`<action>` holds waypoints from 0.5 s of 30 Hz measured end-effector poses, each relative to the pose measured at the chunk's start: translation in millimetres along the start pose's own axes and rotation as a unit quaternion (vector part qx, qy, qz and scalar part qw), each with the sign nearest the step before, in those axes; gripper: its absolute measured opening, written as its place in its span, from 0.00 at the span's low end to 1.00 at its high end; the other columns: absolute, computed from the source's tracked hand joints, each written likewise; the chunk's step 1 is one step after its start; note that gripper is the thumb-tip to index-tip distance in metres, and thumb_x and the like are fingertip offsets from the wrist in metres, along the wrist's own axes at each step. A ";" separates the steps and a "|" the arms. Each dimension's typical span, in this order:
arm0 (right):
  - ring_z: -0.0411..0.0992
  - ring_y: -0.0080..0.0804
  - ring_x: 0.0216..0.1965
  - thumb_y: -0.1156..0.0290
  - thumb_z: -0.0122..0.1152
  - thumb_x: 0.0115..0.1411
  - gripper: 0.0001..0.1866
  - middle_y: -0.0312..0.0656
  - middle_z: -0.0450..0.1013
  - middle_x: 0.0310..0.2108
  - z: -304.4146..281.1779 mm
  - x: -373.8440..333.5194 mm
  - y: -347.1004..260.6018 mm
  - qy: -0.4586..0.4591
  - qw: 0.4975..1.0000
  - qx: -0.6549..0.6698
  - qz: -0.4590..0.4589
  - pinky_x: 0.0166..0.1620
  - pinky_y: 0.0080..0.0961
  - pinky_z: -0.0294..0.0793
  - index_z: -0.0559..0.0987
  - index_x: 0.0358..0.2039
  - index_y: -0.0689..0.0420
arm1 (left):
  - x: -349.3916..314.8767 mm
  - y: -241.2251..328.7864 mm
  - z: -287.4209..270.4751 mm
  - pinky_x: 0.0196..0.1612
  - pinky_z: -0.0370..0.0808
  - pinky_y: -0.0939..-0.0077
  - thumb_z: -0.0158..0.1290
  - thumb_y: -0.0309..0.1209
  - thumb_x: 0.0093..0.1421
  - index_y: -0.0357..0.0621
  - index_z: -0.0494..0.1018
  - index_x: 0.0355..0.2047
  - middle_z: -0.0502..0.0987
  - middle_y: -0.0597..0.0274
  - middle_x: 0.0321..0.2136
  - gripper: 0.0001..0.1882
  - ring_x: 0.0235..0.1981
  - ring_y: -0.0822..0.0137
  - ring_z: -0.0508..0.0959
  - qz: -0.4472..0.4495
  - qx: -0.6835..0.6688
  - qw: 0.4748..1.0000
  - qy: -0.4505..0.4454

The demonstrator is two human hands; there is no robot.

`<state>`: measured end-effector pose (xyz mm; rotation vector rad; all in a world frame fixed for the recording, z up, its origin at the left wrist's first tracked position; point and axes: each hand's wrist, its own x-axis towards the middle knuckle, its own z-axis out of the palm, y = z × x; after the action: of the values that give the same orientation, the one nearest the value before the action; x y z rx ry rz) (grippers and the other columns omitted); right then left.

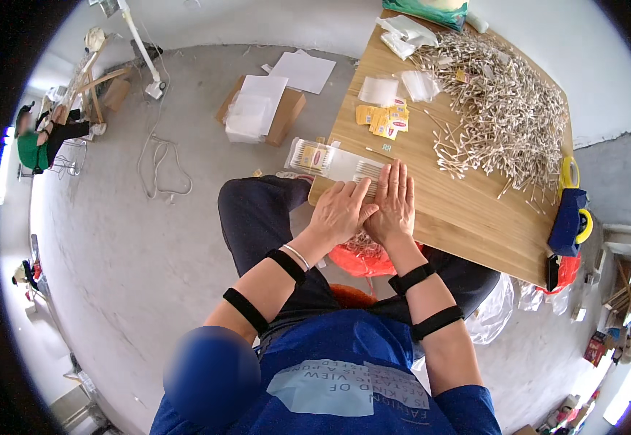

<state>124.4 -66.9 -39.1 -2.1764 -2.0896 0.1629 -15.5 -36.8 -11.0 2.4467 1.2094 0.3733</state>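
My left hand (341, 212) rests at the table's near left corner, its fingers loosely bent and its thumb reaching against my right hand. My right hand (394, 206) lies flat beside it, fingers straight and side by side. Just beyond the fingertips, a row of cotton swabs (368, 170) shows on a white sheet; my hands cover part of the row. Left of it lies a clear pack of cotton swabs (312, 156) with a yellow label. One loose swab (379, 153) lies above the row. Neither hand visibly grips anything.
A big heap of loose swabs (504, 101) covers the table's (467, 221) far right. Yellow cards (384, 118) and clear bags (378, 91) lie left of it. A blue tape dispenser (568, 223) stands at the right edge. A red bag (362, 261) with swabs sits below my hands.
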 end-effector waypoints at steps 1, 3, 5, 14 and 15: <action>0.34 0.49 0.72 0.51 0.43 0.62 0.41 0.56 0.38 0.70 -0.4 0.1 -0.1 -0.002 1.000 0.001 0.001 0.70 0.43 0.33 0.46 0.67 0.66 | 0.0 -0.4 0.4 0.49 0.71 0.60 0.45 0.50 0.64 0.39 0.61 0.59 0.74 0.50 0.40 0.32 0.43 0.52 0.75 0.001 -0.004 1.000 0.006; 0.34 0.49 0.72 0.52 0.42 0.62 0.40 0.55 0.38 0.70 1.8 -0.2 0.6 0.005 1.000 0.005 0.002 0.70 0.43 0.33 0.47 0.67 0.66 | 1.7 0.5 0.7 0.49 0.71 0.60 0.46 0.49 0.64 0.39 0.60 0.60 0.75 0.50 0.40 0.32 0.43 0.52 0.75 -0.004 -0.004 1.000 0.008; 0.34 0.49 0.72 0.53 0.41 0.63 0.39 0.55 0.37 0.70 3.7 -0.4 1.1 0.011 1.000 0.009 0.002 0.70 0.43 0.33 0.48 0.67 0.66 | 3.6 1.3 0.9 0.49 0.71 0.59 0.46 0.48 0.64 0.39 0.59 0.61 0.75 0.50 0.40 0.32 0.43 0.51 0.75 -0.010 -0.003 1.000 0.004; 0.32 0.47 0.72 0.54 0.39 0.63 0.39 0.54 0.37 0.70 3.2 0.0 -0.3 -0.001 1.000 -0.003 0.007 0.71 0.42 0.31 0.46 0.67 0.66 | 7.8 1.3 1.0 0.49 0.71 0.58 0.45 0.47 0.65 0.39 0.59 0.61 0.76 0.47 0.41 0.31 0.43 0.50 0.76 -0.026 0.001 0.999 -0.027; 0.32 0.48 0.72 0.54 0.39 0.63 0.39 0.54 0.37 0.70 2.1 -0.1 -0.5 0.001 1.000 0.000 0.006 0.71 0.42 0.31 0.46 0.67 0.66 | 7.6 0.7 1.8 0.49 0.71 0.57 0.45 0.47 0.65 0.40 0.59 0.61 0.76 0.47 0.41 0.31 0.43 0.49 0.76 -0.026 -0.001 0.999 -0.025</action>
<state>123.6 -67.0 -41.1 -2.1879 -2.0768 0.1599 -9.8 -31.4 -11.8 2.4032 1.2475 0.2972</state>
